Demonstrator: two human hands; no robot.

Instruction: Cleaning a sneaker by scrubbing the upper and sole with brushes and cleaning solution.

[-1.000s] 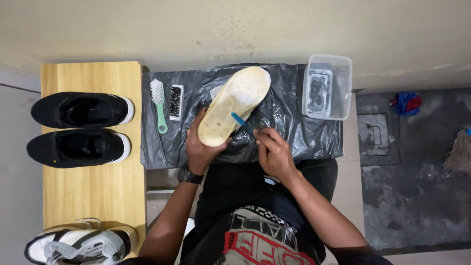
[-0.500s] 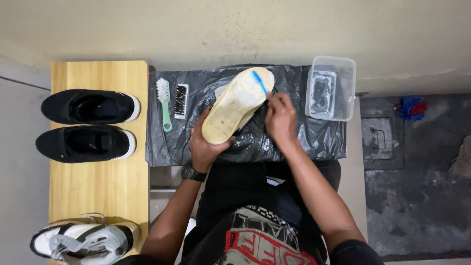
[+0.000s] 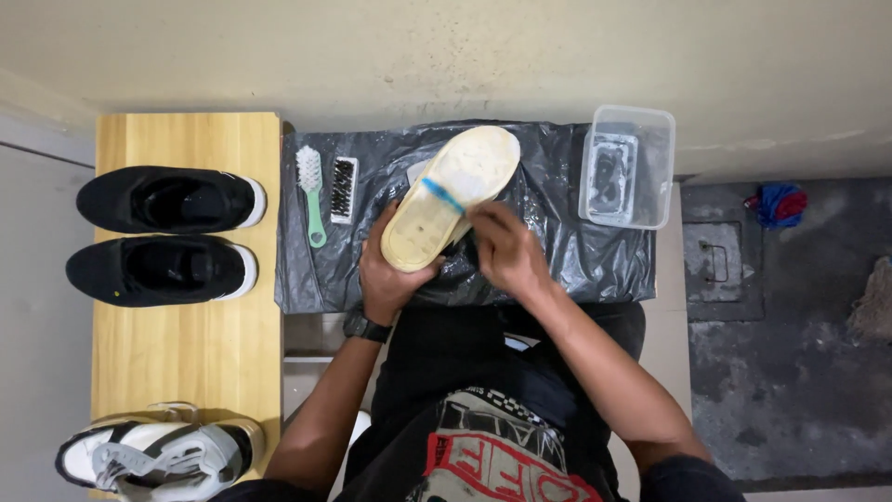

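Frame centre: left hand [image 3: 395, 274] grips the cream shoe [image 3: 452, 197] by its heel, sole up for access. Right hand [image 3: 502, 251] closed on a blue-handled brush [image 3: 443, 196], laid across the sole.

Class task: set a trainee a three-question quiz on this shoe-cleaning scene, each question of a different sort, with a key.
1. True or false: the left hand grips the heel end of the upturned shoe.
2. Which lies left of the shoe on the black plastic sheet? A) green-handled brush B) sponge C) spoon
3. Fill in: the clear plastic container sits to the ____ of the shoe.

Key: 1 true; 2 A; 3 right. The right hand works a blue-handled tool across the sole. Two black sneakers stand on the wooden bench.
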